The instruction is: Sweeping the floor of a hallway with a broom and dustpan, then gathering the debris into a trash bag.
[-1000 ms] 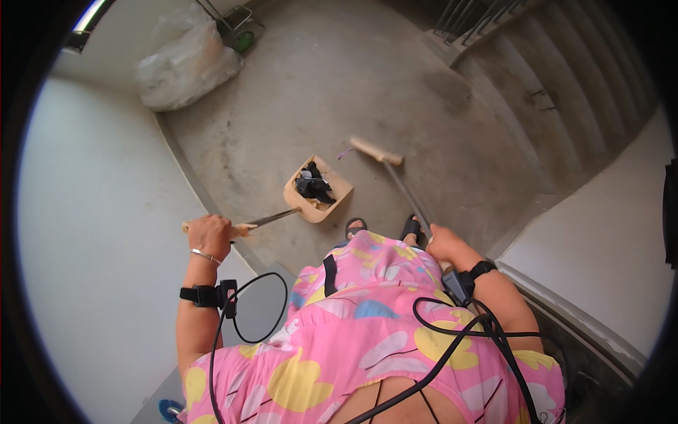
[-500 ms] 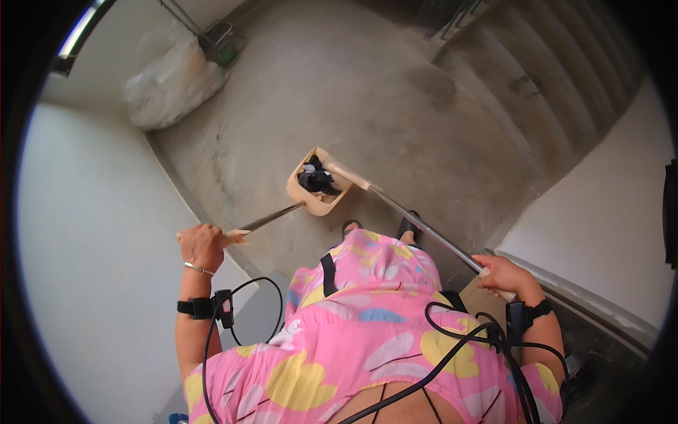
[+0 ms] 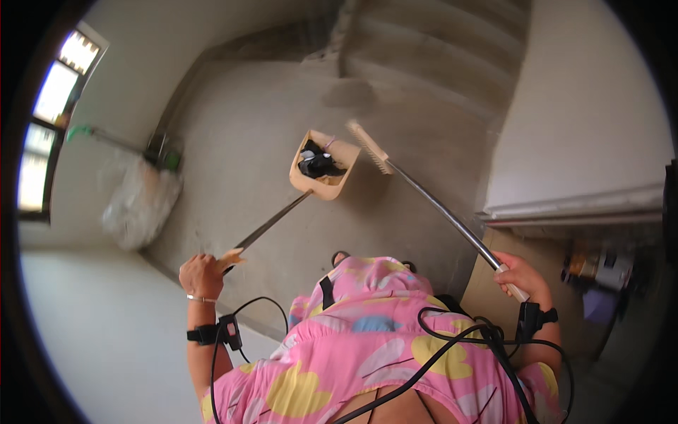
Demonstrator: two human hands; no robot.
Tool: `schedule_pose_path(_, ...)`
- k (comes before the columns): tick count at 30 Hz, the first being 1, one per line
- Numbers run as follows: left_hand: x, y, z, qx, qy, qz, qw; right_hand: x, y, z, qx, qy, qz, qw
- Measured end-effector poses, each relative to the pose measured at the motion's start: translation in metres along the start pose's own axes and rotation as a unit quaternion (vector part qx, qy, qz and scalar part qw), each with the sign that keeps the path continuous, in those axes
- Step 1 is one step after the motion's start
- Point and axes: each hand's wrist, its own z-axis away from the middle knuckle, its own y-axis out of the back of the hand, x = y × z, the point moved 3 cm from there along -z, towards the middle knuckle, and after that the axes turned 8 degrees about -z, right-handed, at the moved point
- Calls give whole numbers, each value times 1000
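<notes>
My left hand (image 3: 202, 276) is closed around the handle of a long-handled beige dustpan (image 3: 328, 191). Black and light-coloured rubbish (image 3: 319, 164) lies inside the pan, which is out ahead of me over the grey floor. In my right hand (image 3: 521, 274), fingers wrapped round the grip, is a broom (image 3: 452, 220) with a metal pole and a pale head. The broom's bristled head is just right of the pan, apart from it. Whether pan and broom touch the floor I cannot tell.
Concrete stairs (image 3: 431, 53) rise at the far right. A clear plastic bag (image 3: 138, 205) of contents I cannot make out stands by the left wall, under a window (image 3: 53, 127). Behind my right hand is a brown surface with several small items (image 3: 600, 272). Black cables (image 3: 452, 332) hang across my front.
The broom head has come off the dustpan's right rim and now stands apart from it. My view has swung to the right, bringing the items behind my right hand into sight.
</notes>
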Motion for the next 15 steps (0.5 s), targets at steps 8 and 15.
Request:
schedule_pose_path(8,246,116,-61,-17,-44,-50,998,67,265,54,32,16,-80,996)
schedule_pose_path(15,621,253,-101,5,-108,-69,992,206,640,31,38,25,-137,989)
